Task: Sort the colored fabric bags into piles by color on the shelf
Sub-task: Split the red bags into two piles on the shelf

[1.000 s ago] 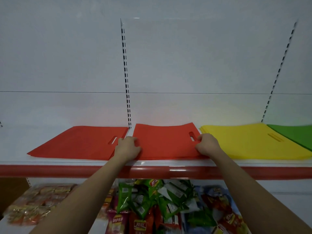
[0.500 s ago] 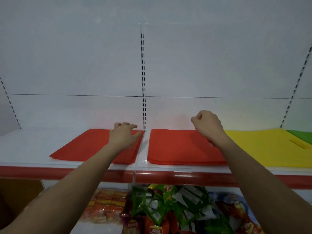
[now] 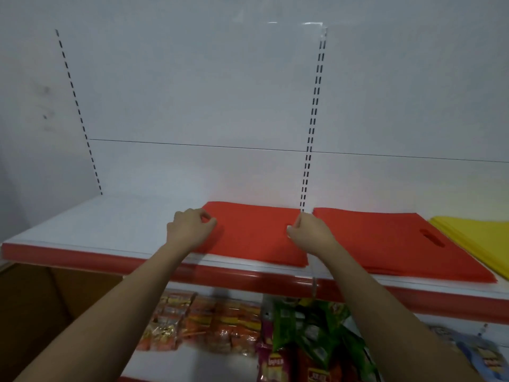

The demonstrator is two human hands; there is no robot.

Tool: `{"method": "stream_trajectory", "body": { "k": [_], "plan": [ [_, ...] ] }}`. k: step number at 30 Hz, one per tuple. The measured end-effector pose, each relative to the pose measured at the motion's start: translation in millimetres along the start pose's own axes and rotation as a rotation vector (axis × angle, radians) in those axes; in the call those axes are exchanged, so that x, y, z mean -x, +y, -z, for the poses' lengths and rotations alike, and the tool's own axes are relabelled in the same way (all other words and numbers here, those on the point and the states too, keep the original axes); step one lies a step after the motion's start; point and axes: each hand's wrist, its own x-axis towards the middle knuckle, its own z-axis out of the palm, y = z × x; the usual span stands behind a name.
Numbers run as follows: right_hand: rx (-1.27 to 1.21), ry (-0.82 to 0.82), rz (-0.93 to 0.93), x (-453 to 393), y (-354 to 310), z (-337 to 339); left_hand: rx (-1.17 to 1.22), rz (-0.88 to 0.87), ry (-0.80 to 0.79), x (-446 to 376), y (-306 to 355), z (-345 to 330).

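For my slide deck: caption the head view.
Both hands, left and right, at the left red bag pile on the shelf.

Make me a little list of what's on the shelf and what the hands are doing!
shelf: white with a red front edge
left red pile: flat red bags, both hands at it
right red pile: red bags with a handle slot showing
yellow pile: yellow bags at the far right
left hand: at the left pile's left edge, fingers curled
right hand: at that pile's right edge, fingers curled
below the shelf: snack packets
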Motion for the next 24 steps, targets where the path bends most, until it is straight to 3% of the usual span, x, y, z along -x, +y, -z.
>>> {"method": "stream_trajectory", "body": {
  "k": [5,10,24],
  "plan": [
    [0.127,0.196,-0.117,11.1,-10.8,-48.3,0.018,0.063,-0.027,-9.3,-46.1,-3.1],
    [0.034,0.367,-0.24,9.4,-3.4,-64.4,0.079,0.018,-0.002,-16.9,-58.7,-18.4],
    [-0.133,0.49,-0.285,16.4,-1.3,-60.0,0.037,0.027,0.003,-24.1,-62.2,-23.1]
  ]
}}
